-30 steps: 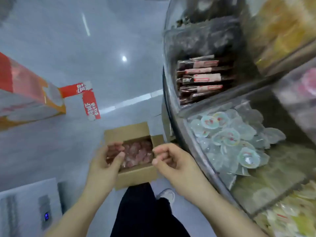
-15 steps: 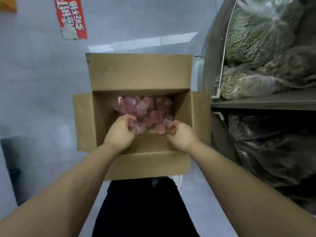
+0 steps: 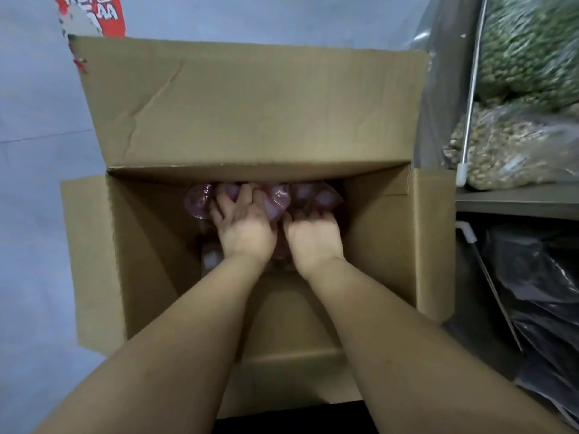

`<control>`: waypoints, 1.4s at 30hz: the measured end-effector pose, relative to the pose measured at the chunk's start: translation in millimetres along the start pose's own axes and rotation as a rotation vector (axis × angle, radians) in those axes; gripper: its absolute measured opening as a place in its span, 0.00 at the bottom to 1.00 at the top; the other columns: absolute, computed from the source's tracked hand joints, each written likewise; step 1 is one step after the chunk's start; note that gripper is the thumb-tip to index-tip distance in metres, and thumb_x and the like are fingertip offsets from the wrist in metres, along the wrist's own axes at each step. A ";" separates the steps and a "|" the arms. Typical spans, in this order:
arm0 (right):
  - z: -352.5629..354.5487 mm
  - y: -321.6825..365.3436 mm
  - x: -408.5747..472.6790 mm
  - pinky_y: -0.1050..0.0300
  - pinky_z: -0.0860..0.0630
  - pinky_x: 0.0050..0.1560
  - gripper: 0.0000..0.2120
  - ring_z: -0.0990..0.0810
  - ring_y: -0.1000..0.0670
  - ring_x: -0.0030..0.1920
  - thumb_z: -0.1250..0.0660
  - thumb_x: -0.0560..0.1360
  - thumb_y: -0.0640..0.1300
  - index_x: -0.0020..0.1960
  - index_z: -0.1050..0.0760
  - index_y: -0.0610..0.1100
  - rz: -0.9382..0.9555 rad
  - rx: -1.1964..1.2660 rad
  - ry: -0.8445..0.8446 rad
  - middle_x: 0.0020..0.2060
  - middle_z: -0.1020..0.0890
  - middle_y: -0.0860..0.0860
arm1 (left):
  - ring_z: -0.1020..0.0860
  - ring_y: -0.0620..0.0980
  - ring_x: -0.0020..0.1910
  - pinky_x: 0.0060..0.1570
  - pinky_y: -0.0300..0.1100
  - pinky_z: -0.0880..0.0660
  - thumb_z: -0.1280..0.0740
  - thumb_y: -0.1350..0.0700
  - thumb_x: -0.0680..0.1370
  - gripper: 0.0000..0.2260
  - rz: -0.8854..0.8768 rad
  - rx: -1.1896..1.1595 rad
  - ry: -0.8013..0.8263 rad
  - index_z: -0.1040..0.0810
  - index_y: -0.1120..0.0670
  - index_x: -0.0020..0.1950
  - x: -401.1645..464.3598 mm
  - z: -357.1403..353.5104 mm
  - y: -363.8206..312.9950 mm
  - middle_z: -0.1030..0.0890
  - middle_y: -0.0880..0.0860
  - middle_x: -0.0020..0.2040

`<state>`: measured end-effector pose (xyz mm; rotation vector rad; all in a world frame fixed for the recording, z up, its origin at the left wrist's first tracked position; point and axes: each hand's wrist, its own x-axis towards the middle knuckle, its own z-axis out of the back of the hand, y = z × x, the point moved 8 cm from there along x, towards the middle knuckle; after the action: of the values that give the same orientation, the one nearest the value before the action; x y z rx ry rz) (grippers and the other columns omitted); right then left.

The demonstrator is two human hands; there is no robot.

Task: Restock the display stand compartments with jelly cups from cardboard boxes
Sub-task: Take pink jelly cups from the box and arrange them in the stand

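Both our hands are down in the open box [image 3: 250,104], where the pink cups [image 3: 200,200] lie heaped loose on the bottom against the far wall. Our left hand [image 3: 242,223] lies with fingers spread over the pile, pressing down on the cups; our right hand [image 3: 313,234], just beside it, has its fingers curled down into the heap, though we cannot tell how many cups it grips. The cups look small, light and slick, with thin plastic walls and film lids, so we judge they slide easily; we should scoop them from underneath in cupped handfuls, not squeeze. Bagged goods [image 3: 513,151] sit on shelves at the right.
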<state>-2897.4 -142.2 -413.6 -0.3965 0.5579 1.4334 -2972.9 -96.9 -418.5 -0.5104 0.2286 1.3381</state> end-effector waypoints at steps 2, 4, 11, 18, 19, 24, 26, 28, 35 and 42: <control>7.1 -6.2 -6.3 0.50 0.36 0.58 0.18 0.31 0.40 0.61 0.37 0.73 0.44 0.62 0.31 0.42 -0.055 0.066 -0.052 0.59 0.24 0.42 | 0.43 0.59 0.69 0.67 0.54 0.48 0.32 0.46 0.70 0.19 0.001 -0.141 -0.003 0.26 0.53 0.57 -3.5 7.6 4.9 0.30 0.49 0.66; 20.9 -13.8 -22.3 0.50 0.37 0.56 0.23 0.31 0.42 0.59 0.32 0.67 0.48 0.59 0.32 0.44 -0.158 0.224 -0.101 0.55 0.23 0.44 | 0.40 0.57 0.70 0.67 0.52 0.47 0.29 0.49 0.68 0.19 -0.002 -0.247 0.000 0.26 0.54 0.55 -15.6 27.5 9.0 0.28 0.51 0.64; 120.2 -25.7 -144.3 0.58 0.31 0.45 0.21 0.25 0.45 0.47 0.27 0.63 0.40 0.49 0.35 0.47 -0.481 1.206 -0.192 0.48 0.26 0.47 | 0.24 0.43 0.46 0.43 0.38 0.27 0.26 0.56 0.67 0.16 -0.019 -0.750 0.060 0.29 0.48 0.49 -122.7 170.2 -5.5 0.24 0.47 0.47; 346.9 -29.9 -309.7 0.62 0.29 0.58 0.31 0.25 0.58 0.54 0.28 0.63 0.42 0.65 0.33 0.54 -0.438 1.374 -0.387 0.55 0.26 0.52 | 0.24 0.35 0.49 0.45 0.30 0.27 0.30 0.41 0.65 0.20 -0.228 -0.813 0.058 0.33 0.32 0.53 -205.7 401.6 -89.5 0.25 0.39 0.52; 377.3 -33.7 -333.6 0.61 0.28 0.57 0.31 0.25 0.56 0.54 0.29 0.62 0.45 0.63 0.34 0.54 -0.433 1.383 -0.421 0.56 0.25 0.53 | 0.24 0.36 0.49 0.47 0.33 0.26 0.31 0.40 0.65 0.20 -0.263 -0.803 0.032 0.36 0.32 0.52 -215.6 433.0 -104.7 0.25 0.37 0.51; 497.7 -58.4 -451.3 0.68 0.28 0.43 0.23 0.23 0.60 0.44 0.29 0.61 0.43 0.52 0.32 0.57 -0.396 1.361 -0.666 0.45 0.23 0.61 | 0.26 0.35 0.48 0.46 0.29 0.31 0.27 0.46 0.65 0.22 -0.554 -0.798 -0.104 0.35 0.35 0.52 -273.8 561.1 -196.5 0.26 0.34 0.49; 532.1 -71.9 -497.4 0.70 0.28 0.47 0.22 0.23 0.62 0.48 0.32 0.61 0.44 0.52 0.31 0.59 -0.389 1.350 -0.802 0.46 0.23 0.64 | 0.27 0.37 0.52 0.51 0.30 0.32 0.25 0.51 0.67 0.24 -0.733 -0.793 -0.118 0.31 0.36 0.57 -302.5 596.1 -240.1 0.26 0.39 0.52; 555.7 -88.7 -542.4 0.74 0.32 0.52 0.23 0.25 0.65 0.52 0.32 0.63 0.42 0.55 0.30 0.59 -0.393 1.320 -0.956 0.51 0.24 0.63 | 0.28 0.38 0.54 0.53 0.28 0.34 0.26 0.53 0.68 0.25 -0.906 -0.752 -0.113 0.29 0.41 0.62 -333.6 619.5 -282.8 0.27 0.43 0.53; 570.0 -157.8 -658.3 0.74 0.36 0.59 0.31 0.28 0.64 0.60 0.29 0.67 0.37 0.63 0.34 0.59 -0.485 1.219 -1.227 0.58 0.26 0.59 | 0.27 0.39 0.58 0.58 0.32 0.31 0.26 0.63 0.67 0.37 -1.175 -0.772 0.105 0.38 0.45 0.70 -415.0 627.4 -403.1 0.26 0.41 0.56; 578.8 -210.9 -724.8 0.79 0.34 0.50 0.36 0.28 0.68 0.55 0.31 0.63 0.31 0.66 0.38 0.54 -0.474 1.202 -1.356 0.56 0.28 0.63 | 0.24 0.41 0.58 0.56 0.36 0.28 0.31 0.56 0.65 0.28 -1.274 -0.835 0.242 0.33 0.41 0.63 -469.6 622.0 -478.9 0.25 0.38 0.58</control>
<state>-2650.9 -423.1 461.2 1.2534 0.0779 0.4593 -2698.8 -275.2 435.8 -1.2424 -0.4491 0.0470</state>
